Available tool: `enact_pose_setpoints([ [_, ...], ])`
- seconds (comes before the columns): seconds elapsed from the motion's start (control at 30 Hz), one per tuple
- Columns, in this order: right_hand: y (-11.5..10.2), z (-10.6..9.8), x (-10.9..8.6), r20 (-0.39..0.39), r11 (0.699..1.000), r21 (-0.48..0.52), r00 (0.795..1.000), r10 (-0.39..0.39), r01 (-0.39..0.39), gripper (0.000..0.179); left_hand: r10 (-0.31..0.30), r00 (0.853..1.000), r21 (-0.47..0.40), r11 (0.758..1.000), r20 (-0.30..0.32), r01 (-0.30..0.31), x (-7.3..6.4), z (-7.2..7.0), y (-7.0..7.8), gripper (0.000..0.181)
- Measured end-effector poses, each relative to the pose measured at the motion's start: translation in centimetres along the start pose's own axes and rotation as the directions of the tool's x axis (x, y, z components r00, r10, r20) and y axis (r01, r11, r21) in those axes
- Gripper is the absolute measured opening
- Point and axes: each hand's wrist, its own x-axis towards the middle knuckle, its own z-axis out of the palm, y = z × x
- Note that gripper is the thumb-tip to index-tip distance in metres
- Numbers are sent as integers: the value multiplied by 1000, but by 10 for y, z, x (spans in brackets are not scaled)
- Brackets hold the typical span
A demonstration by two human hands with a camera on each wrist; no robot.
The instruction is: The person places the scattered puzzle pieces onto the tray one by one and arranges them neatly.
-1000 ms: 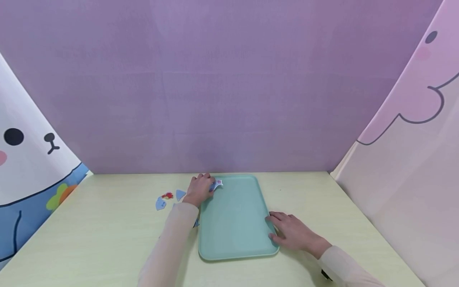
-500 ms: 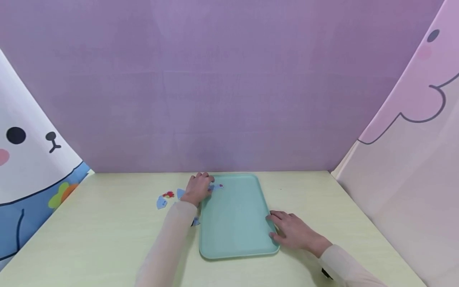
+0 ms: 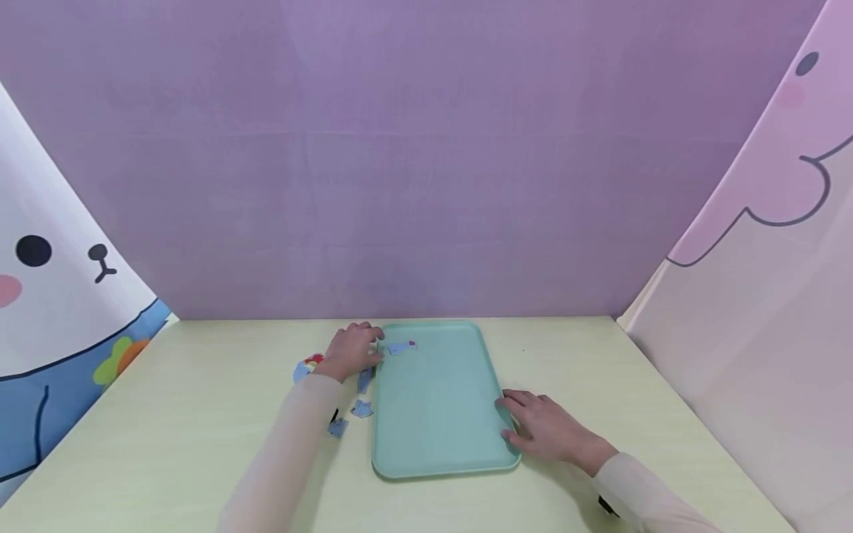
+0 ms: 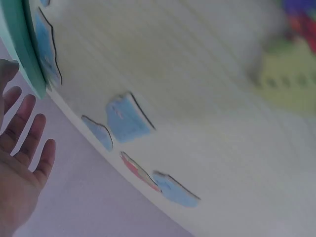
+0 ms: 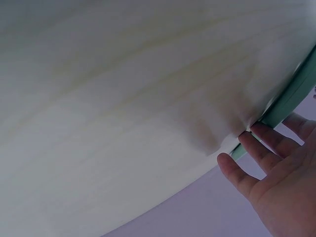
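Observation:
A light green tray [image 3: 443,414] lies on the table. Near its far left corner, one blue puzzle piece [image 3: 402,347] with a pink spot lies flat inside it. My left hand [image 3: 349,352] hovers by the tray's far left edge, fingers loosely spread and holding nothing, apart from that piece. In the left wrist view, several more pieces lie on the table, among them a blue piece [image 4: 127,117] and a red-and-yellow piece [image 4: 139,171]. My right hand [image 3: 549,429] touches the tray's right rim with relaxed fingers, and its thumb lies against the near part of that rim.
Left of the tray are further blue pieces, including a star-like piece [image 3: 362,409] and a small piece [image 3: 338,427]. A purple wall [image 3: 426,170] closes off the table's far side. A dark object [image 3: 606,506] shows under the right sleeve.
My left hand has let go of the blue piece, which now lies flat in the tray, and has moved left off it. My right hand has stayed at the rim.

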Motion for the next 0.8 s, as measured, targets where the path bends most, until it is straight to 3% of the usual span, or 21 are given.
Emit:
enact_pose_setpoints([
  [0.17,-1,0,0,9,1000,7,1000,5,-5,46,27,1000,-8,1000,-13,-27,-7,-6,-4,29],
  [0.4,-2,-1,1,15,1000,-3,1000,6,-6,45,67,998,-32,997,21,-66,-18,-16,-10,30],
  [0.8,-3,1,1,22,1000,11,999,24,-24,46,139,987,-59,989,82,-135,-31,-14,-20,31],
])
